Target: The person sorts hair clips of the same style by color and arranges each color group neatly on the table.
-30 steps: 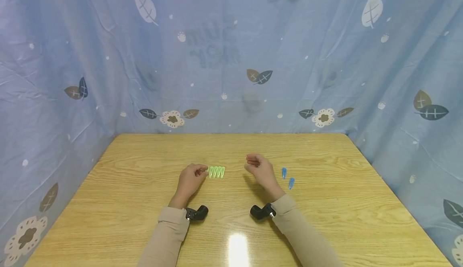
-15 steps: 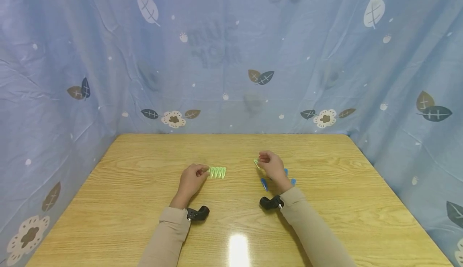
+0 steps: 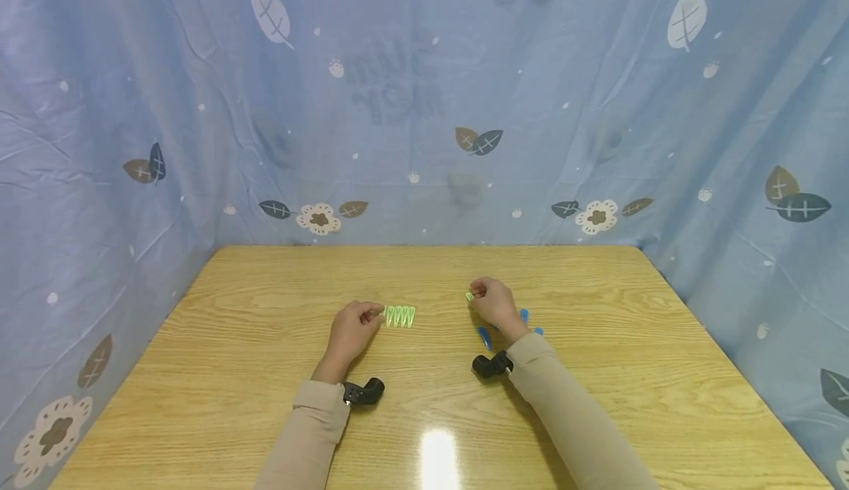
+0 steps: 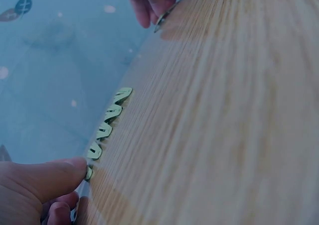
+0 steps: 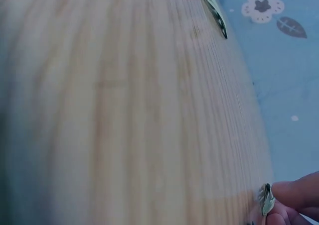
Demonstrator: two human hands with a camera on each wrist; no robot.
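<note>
Several green snap hair clips [image 3: 401,316] lie side by side in a row on the table, also seen in the left wrist view. At the row's left end my left hand [image 3: 351,328] pinches the last clip [image 4: 88,173] between thumb and fingers, partly covering it. Farther right, my right hand [image 3: 496,306] pinches a single green hair clip [image 3: 469,296], whose lower part the fingers hide. In the right wrist view this clip [image 5: 267,200] sits against the thumb, close to the table. Blue hair clips [image 3: 484,338] lie around the right wrist, some partly hidden by it.
The wooden table [image 3: 424,387] reaches back to a blue patterned curtain [image 3: 411,107], which also hangs at both sides. A black wrist camera [image 3: 363,392] is strapped to each forearm. A bright reflection shows at the front of the table.
My right hand has moved right, toward the blue clips, and a green clip now shows at its fingertips. Another blue clip has come into view below it. The left hand stays at the row's end.
</note>
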